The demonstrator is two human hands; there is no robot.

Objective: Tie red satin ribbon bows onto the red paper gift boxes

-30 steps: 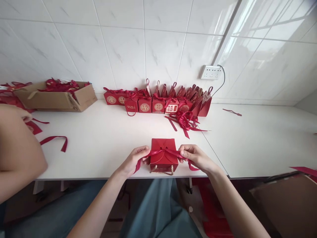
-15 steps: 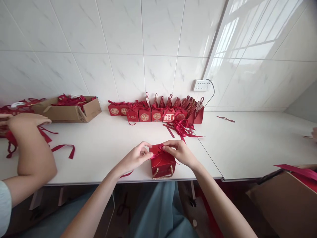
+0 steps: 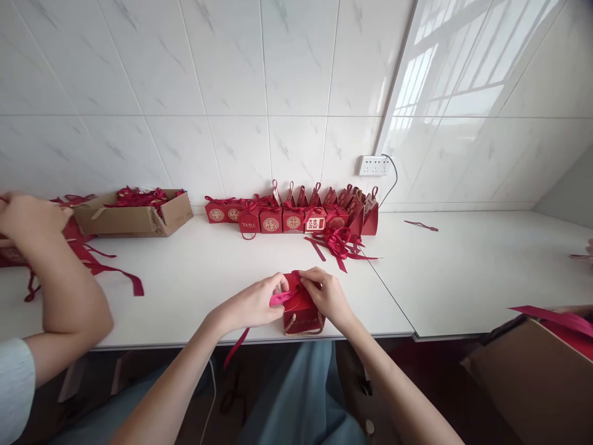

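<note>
**A:** Red gift box (image 3: pixel 303 312): where is it placed?

**B:** It is set on the white table (image 3: pixel 208 272), at the near edge, enclosed between both hands. A row of finished boxes (image 3: pixel 291 217) is lined up well beyond the fingertips, against the wall.

**A:** How are the hands occupied?

**B:** The left hand (image 3: pixel 252 304) is closed in a pinch on the ribbon (image 3: pixel 280 298), which is drawn across the lid. The right hand (image 3: pixel 327 296) is curled over the lid, and its fingers are closed on the same ribbon.

**A:** How is the box judged to handle?

**B:** It is judged to be light, thin card, easily dented, and best steadied by its side walls. The ribbon is judged soft and slippery, best gripped close to the lid. A rope handle (image 3: pixel 303 330) is seen beneath both hands.
</note>
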